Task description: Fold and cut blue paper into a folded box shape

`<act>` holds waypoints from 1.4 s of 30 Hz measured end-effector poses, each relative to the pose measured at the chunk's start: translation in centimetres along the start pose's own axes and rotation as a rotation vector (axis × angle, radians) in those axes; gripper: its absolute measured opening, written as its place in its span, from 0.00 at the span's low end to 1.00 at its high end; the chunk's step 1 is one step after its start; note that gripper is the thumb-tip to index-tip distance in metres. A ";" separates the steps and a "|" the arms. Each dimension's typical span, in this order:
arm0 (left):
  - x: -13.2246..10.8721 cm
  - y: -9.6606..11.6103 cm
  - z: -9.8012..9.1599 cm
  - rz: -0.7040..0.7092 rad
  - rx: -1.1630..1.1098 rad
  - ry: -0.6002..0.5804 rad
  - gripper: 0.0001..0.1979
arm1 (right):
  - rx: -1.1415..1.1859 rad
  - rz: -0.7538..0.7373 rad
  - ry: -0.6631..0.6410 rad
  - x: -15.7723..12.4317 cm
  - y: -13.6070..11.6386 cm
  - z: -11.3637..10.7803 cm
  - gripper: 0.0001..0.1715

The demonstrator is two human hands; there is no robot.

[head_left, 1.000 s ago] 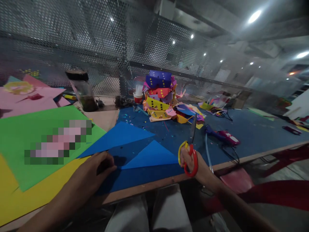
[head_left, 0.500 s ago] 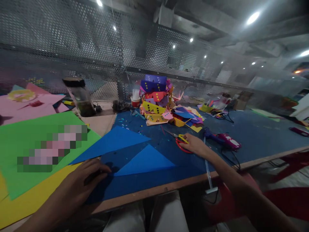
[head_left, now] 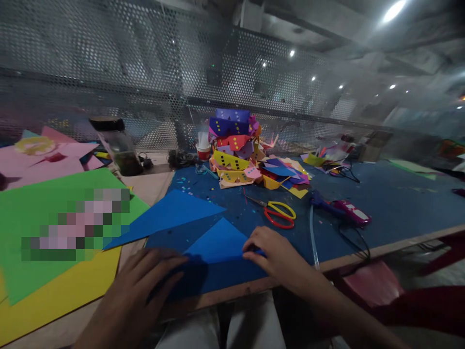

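Note:
A blue paper triangle point(head_left: 220, 242) lies in front of me on the dark blue table mat. My right hand point(head_left: 272, 249) pinches its right corner between thumb and fingers. At the left corner is my left hand point(head_left: 152, 271), fingers curled and fingertips on the paper; the hand is slightly blurred and partly in shadow. Scissors point(head_left: 279, 213) with one yellow and one red handle rest on the mat just beyond my right hand, untouched. A second blue paper triangle point(head_left: 178, 211) lies farther left, partly over green paper point(head_left: 47, 203).
A pile of colourful folded paper pieces point(head_left: 234, 160) stands at the back, with loose paper scraps point(head_left: 285, 172) beside it. To the right lies a purple glue gun point(head_left: 350, 213) with a cord. Yellow paper point(head_left: 83, 281) and a dark-lidded jar point(head_left: 121, 150) are at left.
My right hand has let go of the scissors, leaving them on the mat, and has come back to the near triangle's right corner. My left hand has moved right to its left corner.

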State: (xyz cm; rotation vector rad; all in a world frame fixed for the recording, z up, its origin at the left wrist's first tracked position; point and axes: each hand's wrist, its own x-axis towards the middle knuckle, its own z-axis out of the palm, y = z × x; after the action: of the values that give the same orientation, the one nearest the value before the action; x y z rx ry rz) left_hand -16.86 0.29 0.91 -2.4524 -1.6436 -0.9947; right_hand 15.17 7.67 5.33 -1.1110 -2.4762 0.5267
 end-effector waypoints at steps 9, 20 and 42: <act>0.0 3.3 4.2 0.194 0.092 -0.021 0.16 | -0.094 0.029 -0.054 0.4 0.0 1.1 0.03; 0.6 4.0 3.8 0.226 0.122 0.016 0.15 | -0.200 -0.097 0.168 -1.4 -0.7 2.6 0.03; 4.8 4.1 1.6 0.181 0.016 -0.226 0.17 | -0.396 -0.381 0.203 -1.3 0.8 2.9 0.05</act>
State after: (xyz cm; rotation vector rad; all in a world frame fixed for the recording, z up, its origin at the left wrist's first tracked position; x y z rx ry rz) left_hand -11.49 3.00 3.42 -2.7284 -1.4402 -0.7022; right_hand 15.04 6.66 2.26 -0.7397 -2.5767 -0.1852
